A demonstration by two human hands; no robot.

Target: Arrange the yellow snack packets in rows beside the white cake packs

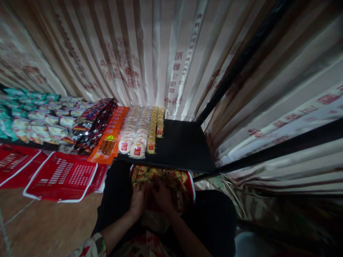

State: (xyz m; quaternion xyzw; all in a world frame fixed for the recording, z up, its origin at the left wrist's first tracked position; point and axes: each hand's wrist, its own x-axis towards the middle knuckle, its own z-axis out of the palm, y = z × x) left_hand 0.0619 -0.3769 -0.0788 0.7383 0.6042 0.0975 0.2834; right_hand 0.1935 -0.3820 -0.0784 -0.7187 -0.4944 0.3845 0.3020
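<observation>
Both of my hands reach into a red bag (190, 184) with a white edge, which sits between my legs below the shelf. Yellow-wrapped snack packets (174, 175) fill its top. My left hand (138, 198) is at the near left part of the bag, against the packets. Close beside it, my right hand (161, 195) dips in near the middle. The fingers of both hands are dark and partly hidden among the packets, so their grip does not show.
On a black shelf (184, 142) stand rows of yellow snack packets (152, 137), round white wrapped cakes (137, 148), an orange snack packet (108, 142), dark shiny packets (92, 123) and green packets (16, 112). Red bags (64, 175) hang at left. Black bars (241, 53) cross before curtains (160, 46).
</observation>
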